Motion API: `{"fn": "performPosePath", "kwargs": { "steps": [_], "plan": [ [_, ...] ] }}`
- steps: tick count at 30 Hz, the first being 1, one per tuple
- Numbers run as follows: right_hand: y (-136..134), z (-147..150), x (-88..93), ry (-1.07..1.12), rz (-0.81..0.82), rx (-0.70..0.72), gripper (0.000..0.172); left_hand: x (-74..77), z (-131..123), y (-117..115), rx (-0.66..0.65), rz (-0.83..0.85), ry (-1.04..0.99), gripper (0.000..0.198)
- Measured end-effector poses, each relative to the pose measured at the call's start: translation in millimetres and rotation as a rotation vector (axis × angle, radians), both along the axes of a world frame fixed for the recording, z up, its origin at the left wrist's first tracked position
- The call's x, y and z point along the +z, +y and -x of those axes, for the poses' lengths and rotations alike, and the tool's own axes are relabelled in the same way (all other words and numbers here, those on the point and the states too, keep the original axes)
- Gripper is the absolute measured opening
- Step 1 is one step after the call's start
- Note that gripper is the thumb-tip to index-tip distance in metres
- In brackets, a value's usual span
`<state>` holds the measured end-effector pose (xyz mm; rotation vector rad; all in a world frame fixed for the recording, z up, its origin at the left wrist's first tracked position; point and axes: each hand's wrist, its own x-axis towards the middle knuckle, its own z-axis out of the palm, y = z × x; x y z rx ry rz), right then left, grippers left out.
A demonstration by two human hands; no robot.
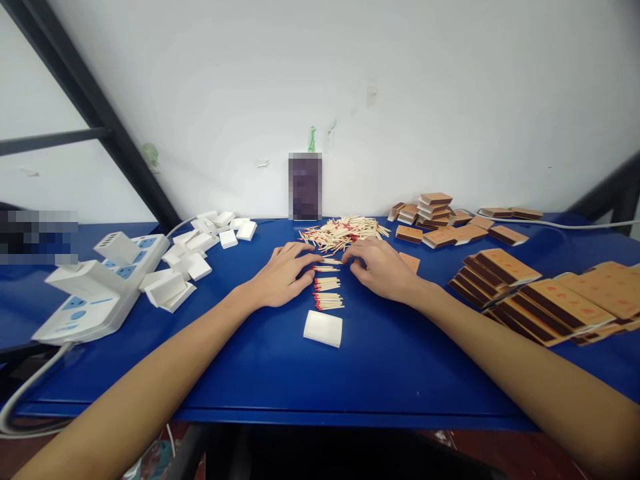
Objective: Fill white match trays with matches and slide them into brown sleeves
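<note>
Loose matches lie in short rows [327, 285] on the blue table, red heads to the left. At the left ends of the topmost row is my left hand [285, 275], fingers stretched and thumb apart from the index finger. Its fingertips are at the red heads. Opposite, my right hand [383, 270] has bent fingers, with thumb and index finger apart at the plain ends of the same matches. Just beyond both hands spreads a heap of matches [350, 231]. A white matchbox tray [323, 329] lies nearer to me, below the rows.
White matchbox trays [187, 257] are scattered at left beside a white power strip [107, 293]. Orange-brown matchbox sleeves [575, 297] are piled at right, with more boxes [435, 212] at the back right. A blurred dark upright object [305, 187] stands against the wall.
</note>
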<state>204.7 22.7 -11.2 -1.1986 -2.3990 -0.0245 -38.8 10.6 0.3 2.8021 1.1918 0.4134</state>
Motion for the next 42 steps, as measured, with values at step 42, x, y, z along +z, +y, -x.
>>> {"fn": "performPosePath", "kwargs": {
  "steps": [42],
  "plan": [
    [1.6, 3.0, -1.1, -0.112, -0.035, 0.088, 0.025, -1.0, -0.1, 2.6, 0.152, -0.078, -0.097, 0.031]
  ]
}}
